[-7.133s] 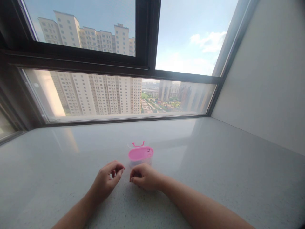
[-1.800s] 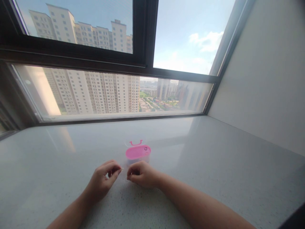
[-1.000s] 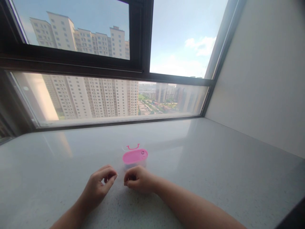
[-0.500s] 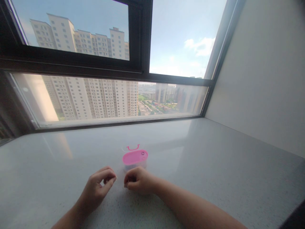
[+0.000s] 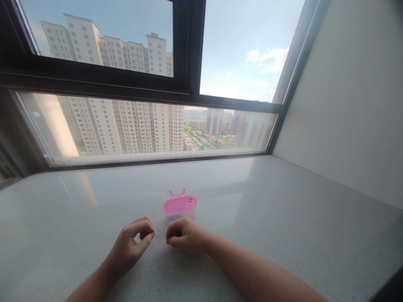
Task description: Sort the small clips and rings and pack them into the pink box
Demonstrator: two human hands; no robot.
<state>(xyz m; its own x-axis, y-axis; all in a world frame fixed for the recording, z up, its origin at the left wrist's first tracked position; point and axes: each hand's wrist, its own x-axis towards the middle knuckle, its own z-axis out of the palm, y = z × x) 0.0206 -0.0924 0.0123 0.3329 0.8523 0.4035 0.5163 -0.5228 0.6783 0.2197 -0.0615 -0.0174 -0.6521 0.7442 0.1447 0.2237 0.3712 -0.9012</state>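
My left hand (image 5: 134, 239) is closed in a pinch, thumb against fingertips, low over the white speckled surface. Whatever it may hold is too small to make out. A short gap to its right, my right hand (image 5: 185, 235) is also closed, its fingers curled toward the thumb, and any small thing in them is hidden. Just beyond the right hand stands an oval box with a pink lid (image 5: 178, 205) and a see-through body, its lower front partly covered by that hand. A small dark ring shows on the lid's right end. Behind it lies a pink handle (image 5: 178, 193).
The pale stone sill (image 5: 277, 218) reaches back to a dark-framed window (image 5: 195, 97). A plain white wall (image 5: 352, 105) bounds it on the right. Tall buildings show outside through the glass.
The view has shifted slightly. My two hands keep nearly the same closed pose, with the right one a touch farther from the left. The box stays in place.
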